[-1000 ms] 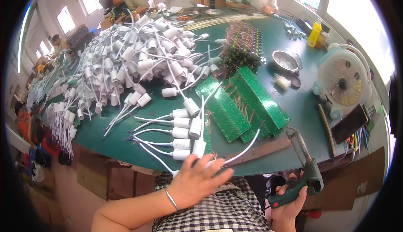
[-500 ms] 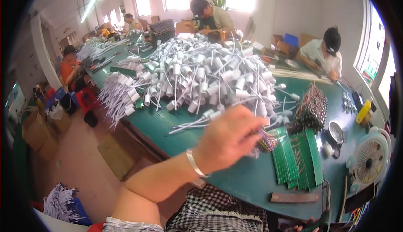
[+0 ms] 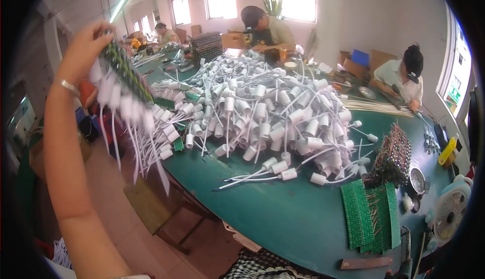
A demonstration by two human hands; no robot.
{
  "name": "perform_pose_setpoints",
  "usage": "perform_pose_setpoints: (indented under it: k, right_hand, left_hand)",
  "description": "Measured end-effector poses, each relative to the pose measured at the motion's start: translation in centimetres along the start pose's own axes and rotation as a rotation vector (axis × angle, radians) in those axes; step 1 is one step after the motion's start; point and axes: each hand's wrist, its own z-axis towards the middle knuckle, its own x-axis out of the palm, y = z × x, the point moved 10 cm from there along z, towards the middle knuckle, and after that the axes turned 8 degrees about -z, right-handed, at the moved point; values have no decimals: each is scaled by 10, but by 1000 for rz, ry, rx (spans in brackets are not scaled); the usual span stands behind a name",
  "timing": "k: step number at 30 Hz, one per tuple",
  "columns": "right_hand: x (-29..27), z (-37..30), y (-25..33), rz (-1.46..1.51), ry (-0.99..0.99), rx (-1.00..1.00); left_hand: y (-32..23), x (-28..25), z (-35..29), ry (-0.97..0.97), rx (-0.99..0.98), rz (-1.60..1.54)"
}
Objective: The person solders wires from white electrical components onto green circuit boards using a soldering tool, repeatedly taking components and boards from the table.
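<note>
My left hand (image 3: 83, 52), with a band at the wrist, is raised at the far left. Its fingers close on the upper end of a green circuit board strip (image 3: 126, 72), which slants down to the right. White cylinders with thin wires (image 3: 113, 97), smeared by motion, appear to hang below the strip; where they join it cannot be made out. A large pile of white cylindrical parts with white leads (image 3: 273, 102) covers the middle of the table. My right hand does not show.
On the green table (image 3: 283, 213), green circuit board panels (image 3: 358, 213) lie at right beside a component-covered block (image 3: 394, 153). A metal dish (image 3: 417, 180) and fan (image 3: 449, 216) stand farther right. Several people work around the table. A wooden stool (image 3: 146, 208) stands at lower left.
My left hand has swung from beside the green panels at right to the raised far left, where it now holds the board strip. My right hand's fingers have left the lower edge. The view has shifted.
</note>
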Motion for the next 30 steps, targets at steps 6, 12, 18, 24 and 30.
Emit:
perform_pose_setpoints:
  k: [6,12,18,24,30]
  right_hand:
    - [-15,4,-6,-320,0,-188]
    - [7,-31,24,-524,11,-436]
    - [25,-55,55,-314,-99,-542]
    - [60,-35,65,-292,-101,-514]
    - [43,-22,67,-191,-88,-338]
  left_hand:
    - [76,126,65,-66,134,303]
    - [-30,309,-44,144,295,-260]
    - [-300,238,-222,-168,1176,-881]
    - [-455,174,-320,-229,1588,-1093]
    - [-523,159,-311,3,1508,-1041]
